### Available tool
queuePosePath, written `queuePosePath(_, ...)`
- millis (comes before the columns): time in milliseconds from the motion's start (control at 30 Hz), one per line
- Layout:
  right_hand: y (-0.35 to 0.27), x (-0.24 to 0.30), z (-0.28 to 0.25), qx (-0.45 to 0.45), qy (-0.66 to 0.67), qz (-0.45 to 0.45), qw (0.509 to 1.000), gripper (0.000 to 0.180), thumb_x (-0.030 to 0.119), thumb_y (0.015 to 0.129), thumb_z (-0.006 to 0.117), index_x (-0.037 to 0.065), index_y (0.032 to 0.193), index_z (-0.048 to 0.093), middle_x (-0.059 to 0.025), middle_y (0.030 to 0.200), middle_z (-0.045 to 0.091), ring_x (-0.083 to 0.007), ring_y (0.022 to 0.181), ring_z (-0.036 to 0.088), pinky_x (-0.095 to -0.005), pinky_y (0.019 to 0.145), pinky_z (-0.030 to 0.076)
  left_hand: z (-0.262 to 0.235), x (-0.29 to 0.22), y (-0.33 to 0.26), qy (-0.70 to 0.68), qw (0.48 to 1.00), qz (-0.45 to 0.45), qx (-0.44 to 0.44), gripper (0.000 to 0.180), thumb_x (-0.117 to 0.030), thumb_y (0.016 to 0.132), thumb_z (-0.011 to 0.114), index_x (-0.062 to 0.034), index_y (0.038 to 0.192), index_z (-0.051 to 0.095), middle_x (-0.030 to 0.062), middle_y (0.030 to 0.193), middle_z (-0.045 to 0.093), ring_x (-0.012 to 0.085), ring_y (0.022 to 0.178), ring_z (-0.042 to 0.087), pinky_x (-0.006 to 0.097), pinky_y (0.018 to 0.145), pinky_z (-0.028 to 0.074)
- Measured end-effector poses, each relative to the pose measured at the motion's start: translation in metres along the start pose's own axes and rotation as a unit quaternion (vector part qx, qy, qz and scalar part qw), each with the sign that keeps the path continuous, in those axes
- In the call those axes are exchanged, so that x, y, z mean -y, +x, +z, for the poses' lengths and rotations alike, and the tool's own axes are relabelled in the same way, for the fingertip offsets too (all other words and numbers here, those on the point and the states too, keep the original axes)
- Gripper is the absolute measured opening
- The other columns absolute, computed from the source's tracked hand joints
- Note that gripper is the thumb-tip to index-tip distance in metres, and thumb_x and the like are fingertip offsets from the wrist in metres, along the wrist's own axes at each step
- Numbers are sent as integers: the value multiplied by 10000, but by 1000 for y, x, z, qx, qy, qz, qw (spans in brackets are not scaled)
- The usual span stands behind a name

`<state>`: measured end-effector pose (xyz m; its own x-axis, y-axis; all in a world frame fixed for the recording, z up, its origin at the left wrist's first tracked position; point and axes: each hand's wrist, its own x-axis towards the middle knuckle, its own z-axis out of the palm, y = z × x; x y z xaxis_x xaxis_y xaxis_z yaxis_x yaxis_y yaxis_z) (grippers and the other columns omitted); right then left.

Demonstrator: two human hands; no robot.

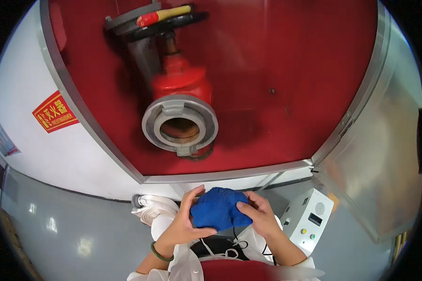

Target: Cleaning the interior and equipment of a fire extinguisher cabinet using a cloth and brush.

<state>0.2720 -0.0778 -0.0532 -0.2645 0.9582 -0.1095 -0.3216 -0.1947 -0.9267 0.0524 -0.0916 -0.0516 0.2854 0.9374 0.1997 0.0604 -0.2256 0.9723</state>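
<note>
A folded blue cloth (218, 208) is held between my two hands, low in front of the red cabinet. My left hand (188, 220) grips its left side, with the thumb along the lower edge and the fingers at the upper left. On the right side, my right hand (261, 214) has its thumb pressed on top of the cloth, and the fingers are partly hidden behind. Above the hands, a red hydrant valve (183, 84) with a grey metal coupling ring (150, 124) faces me; its round opening shows a brownish inside.
A black handwheel (187, 19) with a red and yellow grip tops the valve. The cabinet's metal frame (229, 176) runs below; its door (384, 154) stands open at right. A rolled white hose (154, 208) and a white control box (309, 220) are on the grey floor.
</note>
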Motion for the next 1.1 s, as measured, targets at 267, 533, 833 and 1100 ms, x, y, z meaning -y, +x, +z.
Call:
queuePosePath(267,10,-35,-7,-4,230,142,963,237,111,821,611,1,1027,573,-63,914,633,-145,802,619,-300,749,492,-10,44,-12,45,998,49,12,757,-82,666,766,-46,1317,380,150,1337,350,273,1256,356,365,1017,329)
queuePosePath(533,16,-53,-19,19,220,168,961,245,181,868,585,32,1061,555,-22,836,598,-122,741,597,-291,676,492,-8,74,-18,-76,986,-83,-123,203,-53,861,590,-18,1062,598,25,960,614,91,897,552,237,817,435)
queuePosePath(833,9,-76,-23,-78,-99,-31,992,217,191,888,569,49,1051,548,-21,915,560,-112,803,528,-275,747,451,1,72,-5,-160,952,-127,-228,213,-215,941,514,-27,983,605,-19,876,599,37,777,522,211,722,443)
queuePosePath(1100,1,-57,-6,-73,-307,-247,916,231,96,795,642,41,1015,604,-125,1188,491,-186,1138,439,-355,964,329,2,75,-1,-290,903,-209,-238,279,-311,920,546,-42,973,597,25,883,633,71,773,582,229,707,480)
